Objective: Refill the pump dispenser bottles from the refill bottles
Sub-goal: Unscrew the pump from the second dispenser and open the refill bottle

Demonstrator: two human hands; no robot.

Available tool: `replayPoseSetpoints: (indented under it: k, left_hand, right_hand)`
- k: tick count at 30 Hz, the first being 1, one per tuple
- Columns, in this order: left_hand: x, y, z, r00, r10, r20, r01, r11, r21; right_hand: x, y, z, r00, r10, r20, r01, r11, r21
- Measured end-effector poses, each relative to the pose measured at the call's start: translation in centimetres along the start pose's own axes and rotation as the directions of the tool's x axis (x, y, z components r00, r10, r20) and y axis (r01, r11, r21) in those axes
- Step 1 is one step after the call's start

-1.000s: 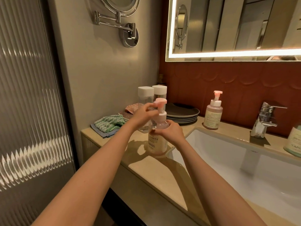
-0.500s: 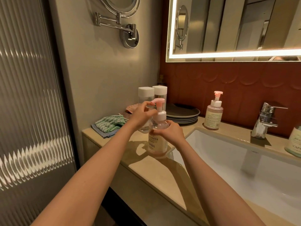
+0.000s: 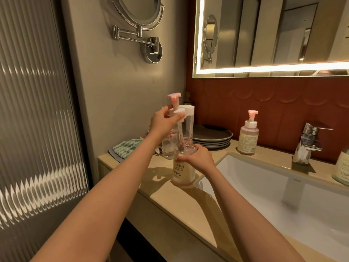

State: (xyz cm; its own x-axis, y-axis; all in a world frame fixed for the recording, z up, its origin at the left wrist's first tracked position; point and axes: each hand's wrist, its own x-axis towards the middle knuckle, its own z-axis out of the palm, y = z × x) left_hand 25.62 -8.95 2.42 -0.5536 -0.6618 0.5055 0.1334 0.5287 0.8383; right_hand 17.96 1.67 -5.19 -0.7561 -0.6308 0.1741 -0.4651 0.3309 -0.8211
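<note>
Right hand [image 3: 198,159] grips the dispenser bottle [image 3: 182,172]; left hand [image 3: 161,122] pinches the pump head [image 3: 175,103] at its twelve o'clock. Lift straight until the tube [image 3: 180,130] clears the neck.

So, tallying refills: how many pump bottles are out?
2 certain: the open bottle in the right hand, its pump held by the left hand; a pink-pump bottle by the red wall. A cropped bottle, far right, may be third.

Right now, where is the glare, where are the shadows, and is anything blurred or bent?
Head view: the mirror's light strip burns out white; hard-edged shadows fall on the countertop beside the bottle; the lifted pump head looks slightly soft; the wide lens slants the ribbed glass door.
</note>
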Motion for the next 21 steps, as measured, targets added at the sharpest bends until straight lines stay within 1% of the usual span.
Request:
replayPoseSetpoints:
  k: [2, 4, 6, 7, 9, 10, 11, 12, 14, 16, 19, 20, 21]
  left_hand:
    - [0.5, 0.8, -0.6, 0.999, 0.035, -0.022, -0.035, 0.999, 0.024]
    - [0.9, 1.7, -1.2, 0.997, 0.055, -0.045, -0.056, 0.998, -0.011]
    - [1.6, 2.5, -1.7, 0.992, 0.074, -0.099, -0.08, 0.995, -0.056]
    - [1.9, 2.8, -1.9, 0.987, 0.09, -0.132, -0.096, 0.995, -0.039]
    - [2.6, 2.9, -2.3, 0.971, 0.153, -0.185, -0.144, 0.988, 0.061]
    - [2.9, 2.7, -2.5, 0.965, 0.187, -0.187, -0.16, 0.976, 0.148]
    - [3.2, 2.1, -2.7, 0.964, 0.213, -0.161, -0.166, 0.95, 0.265]
    - [3.4, 1.2, -2.8, 0.972, 0.212, -0.1, -0.158, 0.907, 0.39]
    - [3.4, -1.1, -2.8, 0.99, 0.133, 0.05, -0.138, 0.815, 0.562]
    - [2.7, -3.5, -2.6, 0.988, 0.035, 0.152, -0.126, 0.755, 0.643]
    - [1.1, -6.3, -2.1, 0.972, -0.094, 0.216, -0.084, 0.718, 0.691]
    - [0.7, -6.9, -1.9, 0.96, -0.143, 0.241, -0.081, 0.679, 0.73]
    - [0.5, -7.5, -1.7, 0.946, -0.184, 0.265, -0.098, 0.619, 0.779]
  right_hand:
    - [0.0, 0.0, 0.0, 1.0, 0.007, -0.003, -0.007, 1.0, -0.006]
    - [0.0, -0.1, 0.0, 1.0, 0.009, -0.003, -0.009, 1.0, -0.006]
    - [-0.1, -0.2, 0.0, 1.0, 0.008, 0.005, -0.008, 1.0, 0.0]
    - [-0.1, -0.2, -0.1, 1.0, 0.006, 0.009, -0.006, 1.0, 0.002]
    - [-0.1, -0.3, -0.1, 1.0, 0.004, 0.009, -0.004, 1.0, 0.008]
    - [-0.1, -0.3, -0.1, 1.0, 0.001, 0.009, -0.001, 1.0, 0.008]
    - [-0.1, -0.3, 0.0, 1.0, -0.001, 0.009, 0.001, 1.0, 0.009]
    - [-0.1, -0.3, -0.1, 1.0, -0.004, 0.011, 0.004, 1.0, 0.011]
    - [-0.2, -0.3, -0.2, 1.0, -0.014, 0.015, 0.014, 1.0, 0.017]
    - [-0.2, -0.1, -0.3, 0.999, -0.03, 0.022, 0.03, 0.999, 0.022]
    - [-0.2, 0.3, -0.4, 0.998, -0.041, 0.04, 0.039, 0.997, 0.066]
    - [-0.2, 0.4, -0.4, 0.998, -0.045, 0.049, 0.041, 0.996, 0.076]
    - [-0.1, 0.4, -0.3, 0.997, -0.05, 0.057, 0.045, 0.995, 0.085]
